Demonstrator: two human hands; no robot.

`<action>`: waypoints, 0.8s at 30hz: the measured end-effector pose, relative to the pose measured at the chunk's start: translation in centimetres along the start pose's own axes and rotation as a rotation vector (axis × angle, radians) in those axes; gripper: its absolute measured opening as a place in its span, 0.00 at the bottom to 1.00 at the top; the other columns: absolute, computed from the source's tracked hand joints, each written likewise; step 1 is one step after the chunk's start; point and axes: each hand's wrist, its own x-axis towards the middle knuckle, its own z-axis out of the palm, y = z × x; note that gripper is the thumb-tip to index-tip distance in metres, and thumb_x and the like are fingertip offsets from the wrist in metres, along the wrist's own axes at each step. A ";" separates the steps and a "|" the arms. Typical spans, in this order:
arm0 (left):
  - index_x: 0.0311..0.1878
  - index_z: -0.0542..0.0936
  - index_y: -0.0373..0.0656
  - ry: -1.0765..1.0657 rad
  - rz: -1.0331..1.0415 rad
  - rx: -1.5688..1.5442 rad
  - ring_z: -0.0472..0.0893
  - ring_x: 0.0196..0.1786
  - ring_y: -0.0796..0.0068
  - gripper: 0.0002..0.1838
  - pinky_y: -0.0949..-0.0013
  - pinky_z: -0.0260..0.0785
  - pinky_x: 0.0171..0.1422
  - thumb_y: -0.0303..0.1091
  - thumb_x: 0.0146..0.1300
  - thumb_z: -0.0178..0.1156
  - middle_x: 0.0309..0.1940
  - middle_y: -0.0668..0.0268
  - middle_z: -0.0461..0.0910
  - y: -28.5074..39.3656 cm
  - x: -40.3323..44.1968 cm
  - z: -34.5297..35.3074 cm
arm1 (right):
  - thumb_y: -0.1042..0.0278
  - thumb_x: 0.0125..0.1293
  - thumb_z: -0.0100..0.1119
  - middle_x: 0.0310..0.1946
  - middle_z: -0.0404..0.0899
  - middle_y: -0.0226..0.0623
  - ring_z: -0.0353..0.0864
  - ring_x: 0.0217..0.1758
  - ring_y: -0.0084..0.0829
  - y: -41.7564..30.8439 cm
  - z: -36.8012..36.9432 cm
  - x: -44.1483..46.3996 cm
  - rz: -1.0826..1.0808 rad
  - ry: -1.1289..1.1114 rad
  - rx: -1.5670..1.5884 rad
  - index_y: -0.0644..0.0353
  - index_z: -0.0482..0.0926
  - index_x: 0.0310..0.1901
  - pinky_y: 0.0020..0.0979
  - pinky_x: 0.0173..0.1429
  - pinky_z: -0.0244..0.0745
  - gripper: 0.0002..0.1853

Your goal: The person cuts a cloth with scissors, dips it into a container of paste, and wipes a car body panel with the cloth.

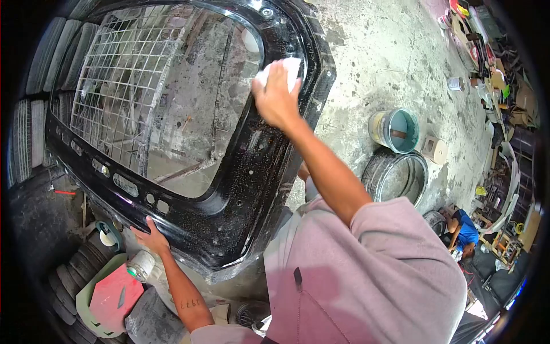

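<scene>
A large black vehicle panel, like a tailgate (252, 172) with a wide window opening, lies tilted before me, its surface speckled with drops. My right hand (278, 97) presses a white cloth (291, 70) against the frame beside the upper right corner of the opening. The cloth is partly hidden under the fingers. Down at the lower left, my left hand (152, 236) grips the panel's near edge; some of its fingers are hidden.
A metal grid (123, 74) shows through the opening. Tyres (46, 57) line the left. On the right stand a bucket of water (401, 131), a round tyre-like ring (395, 175) and a beige block (434, 149). A person in blue (467, 229) is farther off. A can (140, 265) stands near my left hand.
</scene>
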 end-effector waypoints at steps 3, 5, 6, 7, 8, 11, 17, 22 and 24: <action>0.81 0.53 0.40 0.029 0.054 -0.004 0.59 0.76 0.40 0.51 0.49 0.53 0.79 0.64 0.67 0.60 0.76 0.39 0.56 -0.9 0.3 0.4 | 0.35 0.78 0.32 0.82 0.44 0.58 0.40 0.86 0.49 0.9 -0.6 0.8 -0.036 -0.010 -0.097 0.73 0.46 0.79 0.60 0.83 0.28 0.46; 0.81 0.53 0.39 0.029 0.071 -0.005 0.59 0.76 0.40 0.51 0.50 0.53 0.79 0.64 0.67 0.61 0.76 0.39 0.56 -1.1 0.8 0.6 | 0.32 0.76 0.33 0.82 0.43 0.59 0.39 0.86 0.49 0.5 -0.1 -5.2 -0.132 -0.107 -0.218 0.74 0.45 0.78 0.59 0.84 0.27 0.49; 0.81 0.54 0.39 0.028 0.077 0.016 0.59 0.76 0.41 0.51 0.50 0.53 0.79 0.64 0.67 0.61 0.76 0.39 0.57 -1.4 0.8 0.7 | 0.31 0.75 0.34 0.81 0.43 0.60 0.39 0.86 0.49 0.4 0.1 -7.0 -0.182 -0.171 -0.289 0.75 0.45 0.78 0.58 0.84 0.26 0.50; 0.81 0.53 0.40 0.047 0.078 0.031 0.61 0.75 0.40 0.52 0.50 0.54 0.79 0.64 0.67 0.61 0.76 0.39 0.56 -1.8 0.9 1.0 | 0.31 0.75 0.34 0.81 0.43 0.60 0.39 0.86 0.49 0.5 0.1 -6.1 -0.187 -0.167 -0.294 0.75 0.45 0.78 0.58 0.84 0.26 0.50; 0.81 0.53 0.40 0.044 0.078 0.035 0.61 0.75 0.40 0.52 0.50 0.54 0.79 0.64 0.67 0.61 0.76 0.39 0.56 -1.4 0.6 1.0 | 0.31 0.75 0.33 0.82 0.43 0.59 0.39 0.86 0.49 0.7 0.2 -5.1 -0.195 -0.122 -0.279 0.74 0.44 0.79 0.58 0.84 0.26 0.50; 0.82 0.51 0.43 -0.021 -0.010 -0.093 0.61 0.76 0.40 0.52 0.49 0.54 0.79 0.65 0.66 0.60 0.77 0.38 0.54 -0.4 0.2 0.3 | 0.30 0.75 0.33 0.82 0.42 0.59 0.39 0.86 0.49 1.3 -0.8 1.0 -0.082 -0.036 -0.108 0.75 0.45 0.78 0.58 0.84 0.30 0.51; 0.82 0.52 0.44 0.032 0.012 0.020 0.56 0.79 0.41 0.53 0.50 0.51 0.81 0.67 0.66 0.61 0.77 0.40 0.55 -1.7 0.9 1.4 | 0.29 0.73 0.39 0.79 0.51 0.60 0.45 0.85 0.49 2.2 -1.6 -6.3 -0.325 -0.183 -0.311 0.75 0.51 0.77 0.62 0.83 0.34 0.51; 0.82 0.52 0.46 -0.005 0.010 -0.052 0.55 0.79 0.41 0.53 0.50 0.52 0.80 0.67 0.66 0.60 0.77 0.41 0.55 -1.2 0.3 0.9 | 0.31 0.74 0.38 0.81 0.48 0.55 0.45 0.86 0.46 5.0 -3.2 2.5 -0.203 -0.087 -0.273 0.69 0.51 0.79 0.60 0.84 0.33 0.49; 0.83 0.52 0.48 0.026 -0.028 0.029 0.56 0.79 0.41 0.53 0.50 0.52 0.80 0.68 0.65 0.60 0.78 0.42 0.54 -1.2 0.5 0.7 | 0.33 0.75 0.37 0.81 0.49 0.54 0.44 0.86 0.46 4.5 -3.0 0.4 -0.229 -0.071 -0.307 0.69 0.51 0.79 0.59 0.84 0.33 0.47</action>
